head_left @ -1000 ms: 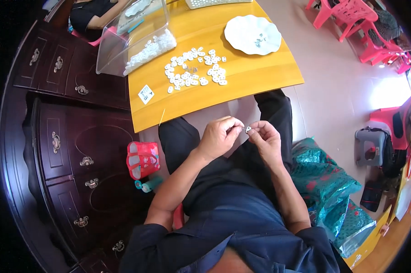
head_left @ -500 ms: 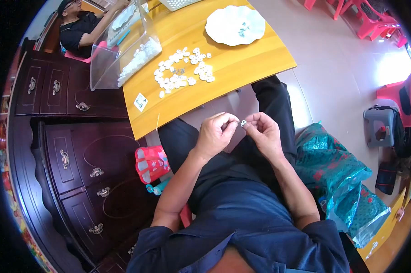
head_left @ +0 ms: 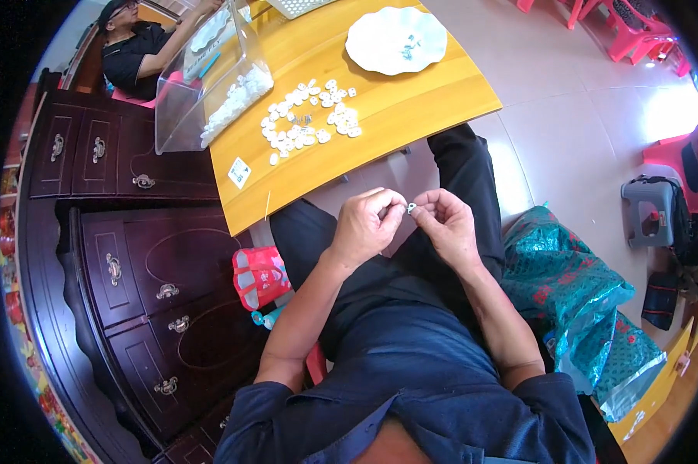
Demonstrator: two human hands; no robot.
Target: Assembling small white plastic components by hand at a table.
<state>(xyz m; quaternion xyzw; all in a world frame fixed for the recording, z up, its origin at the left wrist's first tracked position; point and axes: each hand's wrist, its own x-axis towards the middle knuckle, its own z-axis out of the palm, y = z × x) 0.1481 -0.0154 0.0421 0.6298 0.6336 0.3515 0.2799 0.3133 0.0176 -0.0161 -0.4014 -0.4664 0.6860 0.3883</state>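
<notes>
Over my lap, my left hand (head_left: 371, 226) and my right hand (head_left: 446, 224) meet at the fingertips. Pinched in my right fingers is a small white plastic piece (head_left: 411, 207) with a hole. My left thumb and forefinger are closed at its edge on a thin metal piece, now mostly hidden by the fingertips. Beyond my hands, many white oval pieces (head_left: 343, 117) lie in a loose ring on the wooden table (head_left: 411, 104). Small grey metal bits (head_left: 300, 120) rest inside the ring.
A scalloped white plate (head_left: 372, 46) with small bluish bits stands at the far right of the table. At left is a clear bin (head_left: 180, 116) of white pieces, near a dark cabinet (head_left: 109, 224). A person (head_left: 136, 54) sits beyond; a green bag (head_left: 558, 271) lies right.
My fingertips have drawn slightly closer together, covering most of the thin metal piece between them. The view has shifted a little; the table's contents look unchanged.
</notes>
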